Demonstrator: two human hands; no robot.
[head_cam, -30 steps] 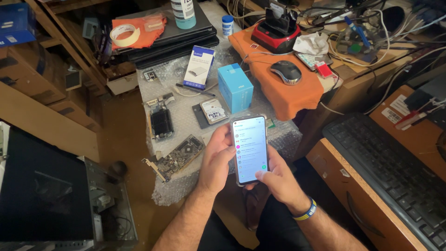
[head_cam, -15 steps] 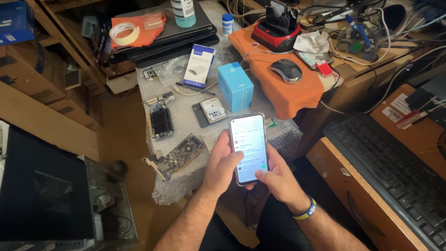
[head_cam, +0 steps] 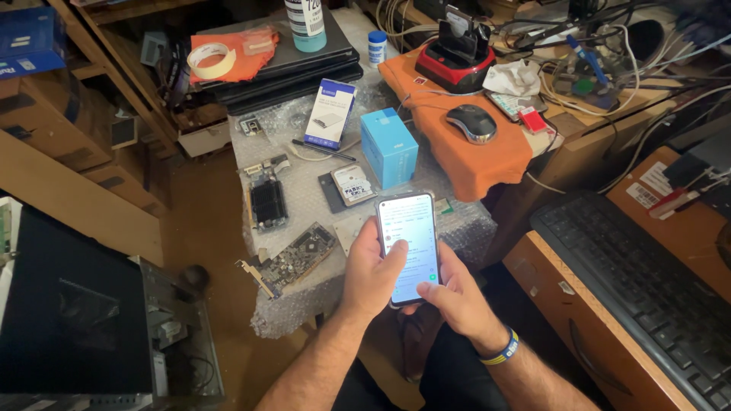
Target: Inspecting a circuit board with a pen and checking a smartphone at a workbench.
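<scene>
Held upright over the lap, just short of the bubble-wrapped table (head_cam: 304, 198), lit face tilted toward the eyes: smartphone (head_cam: 409, 245). Cradled in left hand (head_cam: 371, 274), grip closed around its edge, thumb on the screen (mid-tap, perhaps). Propped from below by right hand (head_cam: 457, 297), fingers curled shut.

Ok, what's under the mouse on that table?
The mouse sits on an orange cloth that hangs over the table's edge. A red dock stands on the same cloth behind it. What the cloth covers can't be seen.
</scene>
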